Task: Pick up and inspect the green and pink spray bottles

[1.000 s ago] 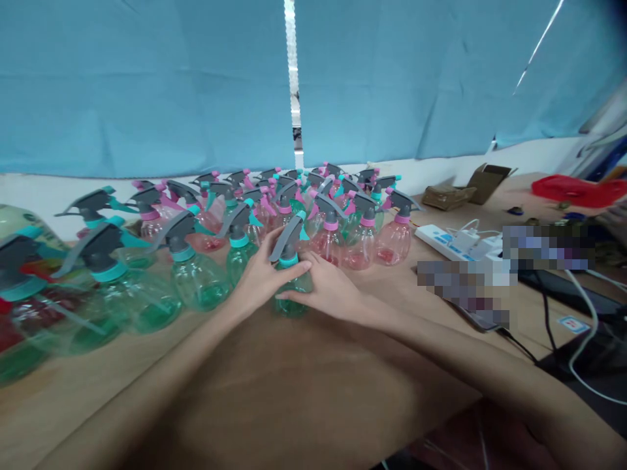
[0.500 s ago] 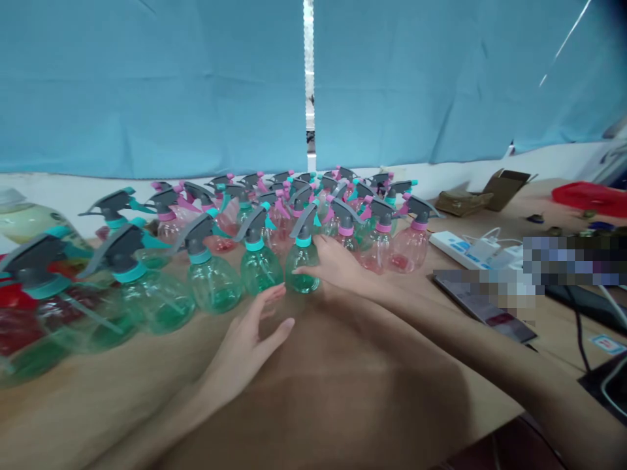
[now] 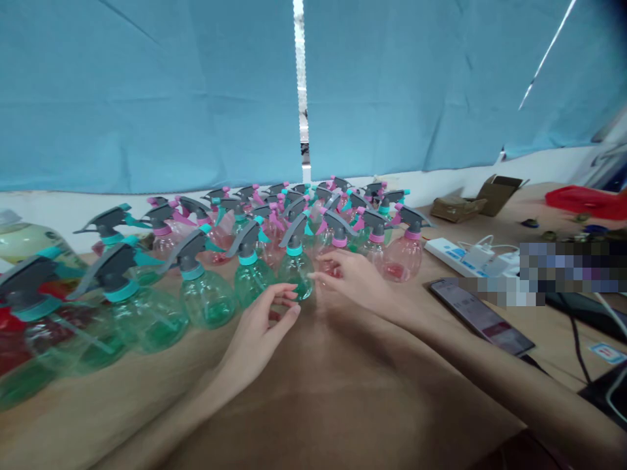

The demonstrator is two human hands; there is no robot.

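Several small plastic spray bottles, green ones with teal collars and pink ones with pink collars, all with grey triggers, stand crowded on a wooden table point(image 3: 318, 391). A green bottle point(image 3: 295, 264) stands at the front of the group. My left hand point(image 3: 259, 333) rests on the table just in front of it, fingers loosely curled and apart, holding nothing. My right hand point(image 3: 353, 277) lies to the bottle's right, fingers stretched with the tips close to its side; a pink bottle point(image 3: 402, 251) stands just behind this hand.
A phone point(image 3: 482, 318) lies face up at the right, behind it a white power strip point(image 3: 458, 253) with plugs and cables. Cardboard pieces point(image 3: 494, 190) and a red object point(image 3: 588, 199) lie at the far right. Blue curtains hang behind.
Both hands gripped the green bottle a second ago. It now stands further back among the others, and both hands have come off it, the left drawn back onto the table.
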